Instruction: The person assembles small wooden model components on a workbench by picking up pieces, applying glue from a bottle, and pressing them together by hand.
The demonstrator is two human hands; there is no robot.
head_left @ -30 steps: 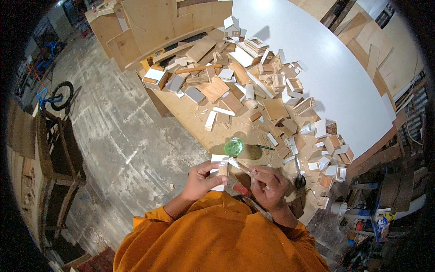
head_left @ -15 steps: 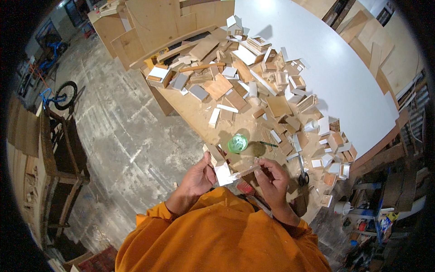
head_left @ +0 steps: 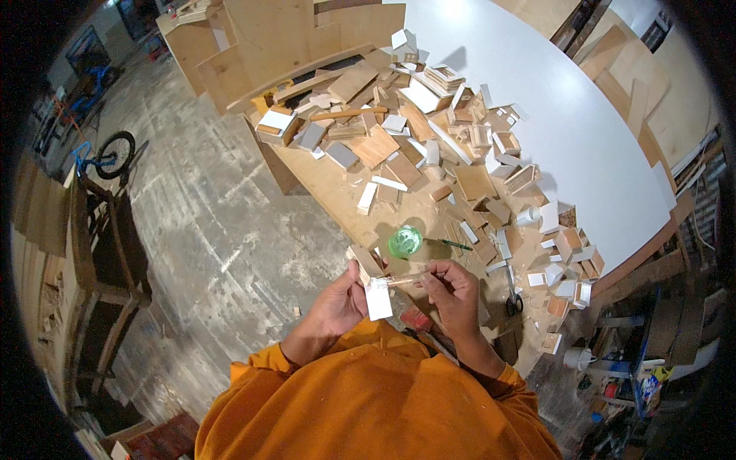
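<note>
My left hand (head_left: 334, 308) is closed on a small wooden block piece (head_left: 367, 263) with a white panel (head_left: 379, 301) at its near end. From the other side, my right hand (head_left: 454, 295) pinches a thin wooden stick (head_left: 404, 281). The stick's tip, smeared with white paste like glue, meets the piece just above the white panel. Just beyond my hands stands a green tub (head_left: 405, 241) with white stuff inside. A dark green pen (head_left: 455, 244) lies to its right on the wooden table (head_left: 337, 207).
Wood offcuts (head_left: 373, 146) and small model houses (head_left: 404, 46) crowd the table. Scissors (head_left: 514, 300) lie right of my right hand, with a white cup (head_left: 527, 215) farther off. A big white board (head_left: 567, 115) lies behind. Concrete floor (head_left: 222, 230) stretches to the left.
My right hand has shifted a little left and up, bringing the stick's tip onto the piece. The piece is turned slightly, its white panel now hanging more toward me.
</note>
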